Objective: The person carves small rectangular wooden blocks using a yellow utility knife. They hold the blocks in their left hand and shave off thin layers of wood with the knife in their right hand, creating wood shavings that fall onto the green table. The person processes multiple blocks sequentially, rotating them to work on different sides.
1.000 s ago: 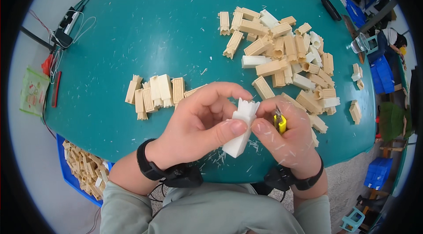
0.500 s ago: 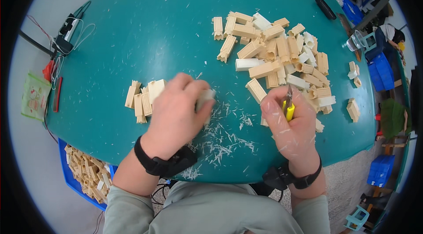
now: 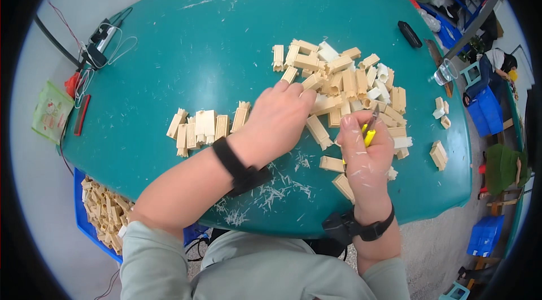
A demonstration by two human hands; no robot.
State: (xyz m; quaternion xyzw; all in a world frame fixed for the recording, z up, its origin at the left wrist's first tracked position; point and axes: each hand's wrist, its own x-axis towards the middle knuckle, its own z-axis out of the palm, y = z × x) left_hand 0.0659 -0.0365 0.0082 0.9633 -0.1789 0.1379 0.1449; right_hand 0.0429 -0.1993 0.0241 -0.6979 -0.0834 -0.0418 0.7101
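My left hand (image 3: 276,116) reaches over the near left edge of a pile of hollow cream and beige plastic blocks (image 3: 348,83). Its fingers are bent and slightly apart, and their tips come up against a beige block (image 3: 289,74); no block shows lifted in them. Closed around a pair of small nippers with yellow handles (image 3: 368,137), my right hand (image 3: 367,159) rests in front of the pile, the metal jaws pointing up and away. To the left of my left forearm, several blocks stand in a loose row (image 3: 204,126).
Thin white shavings (image 3: 276,190) litter the green table (image 3: 169,62) near its front edge. A blue bin (image 3: 84,226) full of blocks sits at lower left. At right are a few separate blocks (image 3: 438,155), a clear cup (image 3: 445,72) and a black case (image 3: 409,34).
My left hand has left the row at left, where a whitish block was in its fingers, and moved right to the pile. More blocks show in the row. My right hand keeps the nippers.
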